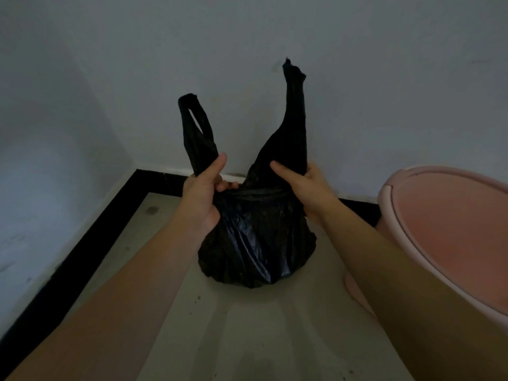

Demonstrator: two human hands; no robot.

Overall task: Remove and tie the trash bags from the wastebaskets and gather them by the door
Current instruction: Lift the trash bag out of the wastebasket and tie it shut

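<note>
As the left hand (204,193) holds the left handle loop (196,125), fingers curled round it | black trash bag (255,243) on grey floor (247,339) by the wall (357,78) | right hand (310,185) fingers clamped on right handle (291,111) | pink wastebasket (450,229) just beside bag, far right

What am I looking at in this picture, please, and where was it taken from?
There is no machine here: a person works with two bare hands, and one camera worn on the head looks forward and down at them. The left hand and the right hand each grip a black trash bag at the foot of one of its two handles, which stick upward. The bag seems to rest on the grey floor, near a corner of the walls. A pink wastebasket stands at the right.
</note>
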